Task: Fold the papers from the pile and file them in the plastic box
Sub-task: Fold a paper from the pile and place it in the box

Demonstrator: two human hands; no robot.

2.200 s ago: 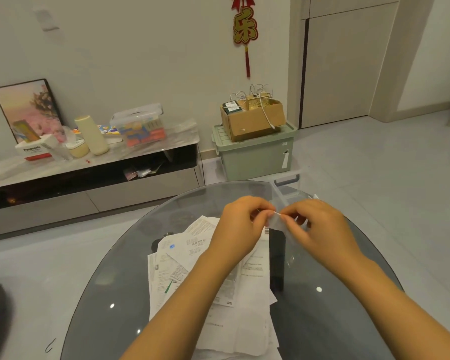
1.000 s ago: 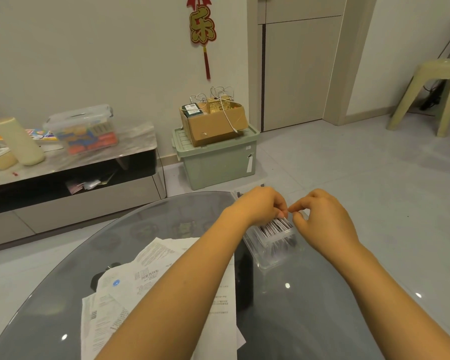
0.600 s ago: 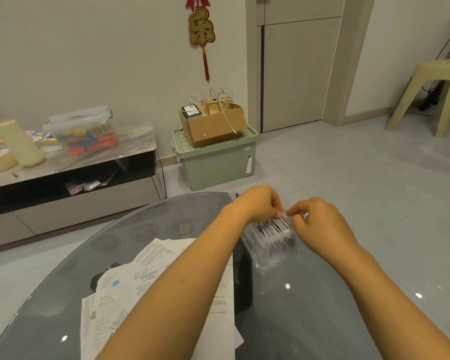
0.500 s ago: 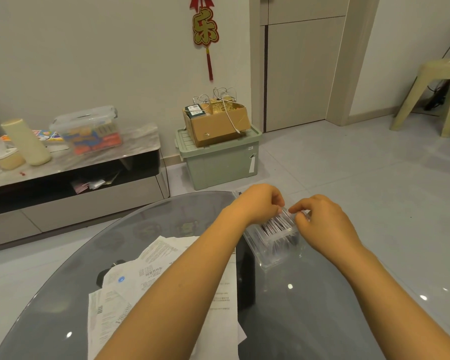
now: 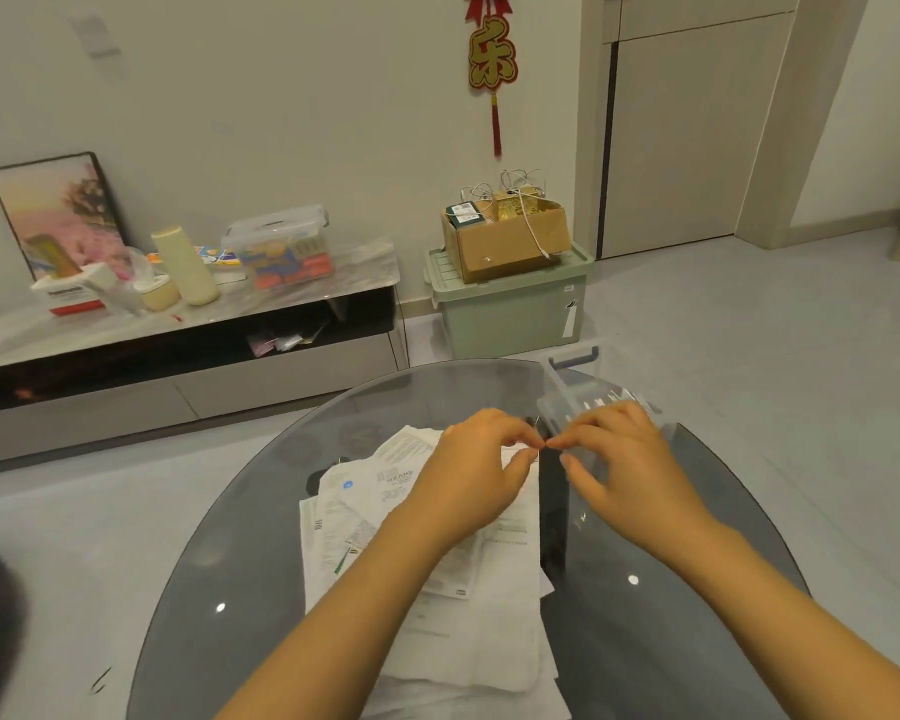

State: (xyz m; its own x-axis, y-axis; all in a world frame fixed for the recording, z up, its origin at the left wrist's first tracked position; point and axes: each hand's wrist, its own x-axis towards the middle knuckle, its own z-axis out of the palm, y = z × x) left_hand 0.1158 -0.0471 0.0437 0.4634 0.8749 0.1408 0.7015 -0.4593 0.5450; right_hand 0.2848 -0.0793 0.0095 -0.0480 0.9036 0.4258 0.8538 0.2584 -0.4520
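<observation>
I have both hands meeting at centre frame: the left hand (image 5: 481, 462) and right hand (image 5: 617, 459) touch fingertip to fingertip, apparently pinching a small edge of paper, too small to be sure. Half a second ago they were at the clear plastic box (image 5: 585, 394); now they are back over the pile of receipts (image 5: 427, 553) on the glass table (image 5: 219, 537). The box sits just behind the right hand, upper right. I judge the last slip filed and a new fold starting.
</observation>
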